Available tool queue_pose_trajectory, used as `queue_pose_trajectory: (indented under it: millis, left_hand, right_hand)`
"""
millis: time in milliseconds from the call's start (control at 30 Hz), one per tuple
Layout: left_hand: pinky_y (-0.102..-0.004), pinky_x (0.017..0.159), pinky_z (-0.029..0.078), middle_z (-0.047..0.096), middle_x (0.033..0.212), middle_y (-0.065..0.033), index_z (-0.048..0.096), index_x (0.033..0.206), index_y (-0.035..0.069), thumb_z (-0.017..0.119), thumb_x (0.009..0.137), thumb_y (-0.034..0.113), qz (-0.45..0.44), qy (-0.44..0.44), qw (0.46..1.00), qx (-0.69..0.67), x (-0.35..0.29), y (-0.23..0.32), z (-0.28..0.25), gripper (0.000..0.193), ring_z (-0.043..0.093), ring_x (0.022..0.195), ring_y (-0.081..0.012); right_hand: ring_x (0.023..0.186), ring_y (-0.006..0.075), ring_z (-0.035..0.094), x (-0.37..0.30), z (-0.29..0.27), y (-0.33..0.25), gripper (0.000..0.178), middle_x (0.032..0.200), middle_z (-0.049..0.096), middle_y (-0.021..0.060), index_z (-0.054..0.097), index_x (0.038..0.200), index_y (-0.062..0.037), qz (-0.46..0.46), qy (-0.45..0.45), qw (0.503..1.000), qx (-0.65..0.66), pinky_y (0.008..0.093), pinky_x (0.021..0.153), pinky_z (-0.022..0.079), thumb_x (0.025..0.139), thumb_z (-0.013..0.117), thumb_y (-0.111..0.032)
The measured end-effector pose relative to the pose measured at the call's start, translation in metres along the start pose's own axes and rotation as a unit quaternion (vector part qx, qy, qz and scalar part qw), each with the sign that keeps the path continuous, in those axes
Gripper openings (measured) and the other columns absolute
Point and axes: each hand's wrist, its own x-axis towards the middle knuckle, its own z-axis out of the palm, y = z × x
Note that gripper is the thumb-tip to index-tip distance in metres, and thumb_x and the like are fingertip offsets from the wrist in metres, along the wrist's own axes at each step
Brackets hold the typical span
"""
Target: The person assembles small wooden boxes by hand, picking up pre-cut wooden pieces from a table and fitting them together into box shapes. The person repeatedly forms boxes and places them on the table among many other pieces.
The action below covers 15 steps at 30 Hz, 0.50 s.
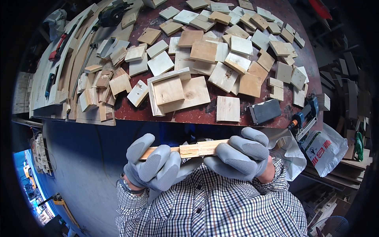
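Note:
Both my hands wear grey gloves and are raised in front of my chest, just off the table's near edge. Between them I hold a narrow wooden strip [197, 149] roughly level. My left hand [158, 164] grips its left end, fingers curled over the top. Around the right end, my right hand [241, 156] is closed with the thumb below. The strip's middle looks rough and stepped; whether it is one piece or two pressed together I cannot tell. Nearest on the table are a square wooden block [228, 109] and a dark grey block [265, 111].
Many loose wooden boards [203, 51] cover the dark red table [177, 115]. An L-shaped wooden piece [167, 91] stands near its front edge. A blue-and-black tool [306, 114] lies at the right corner, above a white plastic bag [325, 152]. Long planks [81, 43] lie at the left.

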Motion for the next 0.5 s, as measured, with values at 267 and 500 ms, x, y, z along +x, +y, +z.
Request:
queue_pose_trajectory:
  millis: [267,500]
  left_hand:
    - [-0.0521,0.110,0.052,0.052,0.135,0.0025,0.052,0.133,0.026,0.079,0.092,0.047,0.001,-0.004,1.000,0.016,-0.004,0.000,0.000,0.052,0.054,0.128,-0.0100]
    - [-0.0537,0.113,0.050,0.048,0.142,0.0017,0.052,0.135,0.027,0.077,0.093,0.047,0.019,0.015,0.998,0.064,-0.012,0.001,0.007,0.053,0.052,0.133,-0.0094]
  right_hand:
    - [0.101,0.0084,0.061,-0.001,-0.004,-0.004,0.038,0.119,0.062,-0.0081,0.075,0.113,-0.0239,0.014,-0.009,1.000,0.000,0.0338,0.089,0.050,0.079,0.090,-0.036]
    - [0.101,0.0087,0.060,-0.002,-0.003,0.001,0.039,0.120,0.061,-0.0079,0.075,0.115,-0.0287,-0.003,-0.011,1.000,0.003,0.0350,0.090,0.051,0.080,0.090,-0.034]
